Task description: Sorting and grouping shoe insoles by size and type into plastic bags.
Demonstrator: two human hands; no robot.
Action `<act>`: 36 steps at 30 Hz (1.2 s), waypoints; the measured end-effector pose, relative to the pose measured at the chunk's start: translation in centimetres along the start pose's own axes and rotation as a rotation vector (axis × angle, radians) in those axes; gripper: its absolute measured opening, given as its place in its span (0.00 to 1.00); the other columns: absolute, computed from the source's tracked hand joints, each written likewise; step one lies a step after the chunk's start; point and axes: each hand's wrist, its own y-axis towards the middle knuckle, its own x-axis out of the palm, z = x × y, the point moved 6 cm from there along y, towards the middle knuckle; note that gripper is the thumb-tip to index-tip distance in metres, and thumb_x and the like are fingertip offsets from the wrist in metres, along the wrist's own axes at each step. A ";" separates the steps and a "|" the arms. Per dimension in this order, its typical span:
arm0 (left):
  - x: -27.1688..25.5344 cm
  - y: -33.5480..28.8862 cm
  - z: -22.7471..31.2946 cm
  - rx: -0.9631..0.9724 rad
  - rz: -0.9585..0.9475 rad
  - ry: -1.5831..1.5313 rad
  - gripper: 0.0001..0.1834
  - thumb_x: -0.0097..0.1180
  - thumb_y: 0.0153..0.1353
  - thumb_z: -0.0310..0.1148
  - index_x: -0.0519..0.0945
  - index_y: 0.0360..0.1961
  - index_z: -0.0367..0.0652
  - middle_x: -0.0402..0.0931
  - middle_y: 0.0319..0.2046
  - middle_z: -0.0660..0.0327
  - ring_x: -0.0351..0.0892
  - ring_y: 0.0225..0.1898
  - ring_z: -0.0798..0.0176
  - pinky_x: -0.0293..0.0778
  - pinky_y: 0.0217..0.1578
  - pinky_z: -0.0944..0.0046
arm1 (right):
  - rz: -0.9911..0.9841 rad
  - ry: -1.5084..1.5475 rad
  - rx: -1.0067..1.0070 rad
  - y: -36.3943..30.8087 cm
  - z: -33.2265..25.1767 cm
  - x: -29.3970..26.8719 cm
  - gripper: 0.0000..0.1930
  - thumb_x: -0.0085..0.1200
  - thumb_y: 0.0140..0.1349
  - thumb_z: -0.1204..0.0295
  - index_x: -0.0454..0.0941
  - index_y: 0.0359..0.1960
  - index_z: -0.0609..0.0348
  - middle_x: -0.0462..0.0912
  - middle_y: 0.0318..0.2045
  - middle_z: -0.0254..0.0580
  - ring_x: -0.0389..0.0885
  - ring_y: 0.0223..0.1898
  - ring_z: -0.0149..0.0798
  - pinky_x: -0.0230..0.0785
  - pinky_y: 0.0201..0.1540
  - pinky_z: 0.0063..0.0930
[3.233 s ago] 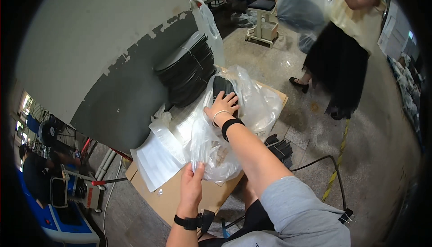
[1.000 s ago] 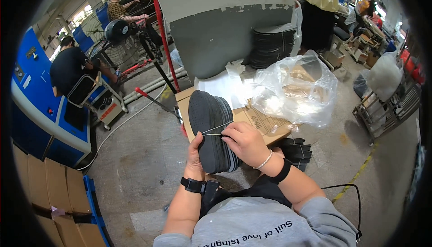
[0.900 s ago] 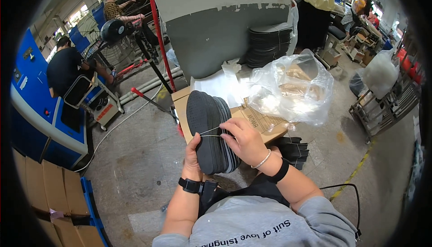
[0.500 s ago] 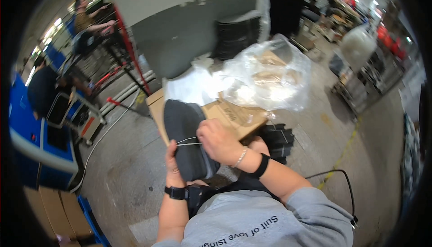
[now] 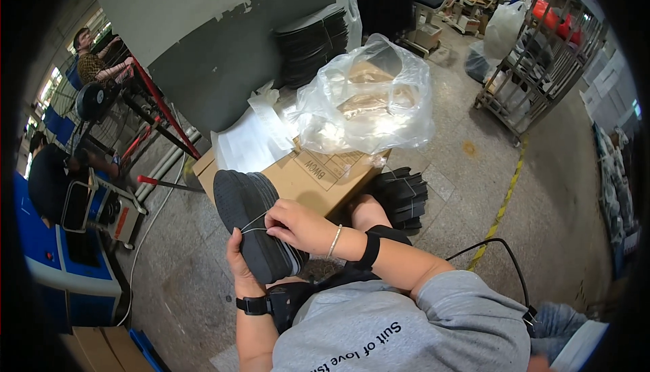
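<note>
Far left: blue machine (image 5: 40,220), with a seated person in black (image 5: 49,182) next to it and a black fan (image 5: 90,101) beyond.

Then my own left hand (image 5: 245,270), watch on the wrist. It grips the stack of dark soles (image 5: 237,203) from the left and below; thumb lies along the near edge, the other fingers hidden behind the stack. The stack is tilted, its far end pointing up and to the left, and sits between my two hands, touching both. It is in front of the near edge of the box; I cannot tell whether it touches it.

White paper (image 5: 254,142) lies past the stack, on the box. A pale string (image 5: 256,230) crosses the stack's upper face, running from beside my left thumb to my right hand (image 5: 298,226). That hand is narrow, thumb and fingers pinched on the string, just above the soles.

Behind: a pile of dark sheets (image 5: 311,47) by the painted wall. Next, the cardboard box (image 5: 291,182) and, on it, a crumpled clear bag (image 5: 369,101). On the floor just right of the box, a dark bundle (image 5: 403,199). Far right, a metal rack (image 5: 518,88).
</note>
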 end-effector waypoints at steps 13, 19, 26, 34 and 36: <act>-0.4 1.1 0.7 0.061 0.036 -0.204 0.26 0.52 0.49 0.38 0.70 0.46 0.30 0.76 0.40 0.48 0.77 0.40 0.50 0.73 0.45 0.55 | -0.263 0.225 0.140 -1.7 -1.2 0.4 0.07 0.53 0.56 0.72 0.71 0.34 0.61 0.71 0.22 0.37 0.70 0.24 0.31 0.63 0.27 0.23; -0.7 2.0 1.1 0.051 0.044 -0.205 0.25 0.52 0.48 0.39 0.72 0.45 0.31 0.77 0.36 0.48 0.79 0.36 0.52 0.77 0.39 0.57 | -0.229 0.106 -0.069 -2.7 -4.2 1.3 0.05 0.57 0.52 0.74 0.75 0.30 0.59 0.73 0.22 0.37 0.71 0.25 0.36 0.63 0.30 0.26; -2.5 4.0 0.8 0.210 0.212 -0.253 0.18 0.53 0.51 0.41 0.76 0.35 0.36 0.78 0.29 0.54 0.78 0.29 0.57 0.76 0.32 0.61 | -0.263 -0.116 -0.155 -4.3 -3.3 2.7 0.05 0.55 0.49 0.77 0.74 0.29 0.60 0.72 0.22 0.43 0.70 0.28 0.45 0.63 0.35 0.35; -4.4 3.5 2.4 0.134 0.094 -0.569 0.26 0.51 0.52 0.48 0.75 0.44 0.37 0.77 0.39 0.52 0.77 0.41 0.52 0.71 0.48 0.52 | -0.294 -0.259 -0.096 -9.1 1.5 3.0 0.04 0.56 0.48 0.75 0.74 0.25 0.57 0.72 0.21 0.40 0.71 0.29 0.45 0.61 0.34 0.33; -5.7 3.2 2.5 0.206 0.063 -0.493 0.26 0.49 0.53 0.47 0.74 0.45 0.35 0.75 0.42 0.50 0.76 0.44 0.51 0.70 0.50 0.52 | -0.186 -0.100 0.093 -9.0 2.5 1.5 0.03 0.55 0.50 0.75 0.74 0.27 0.58 0.72 0.21 0.40 0.70 0.26 0.42 0.62 0.32 0.30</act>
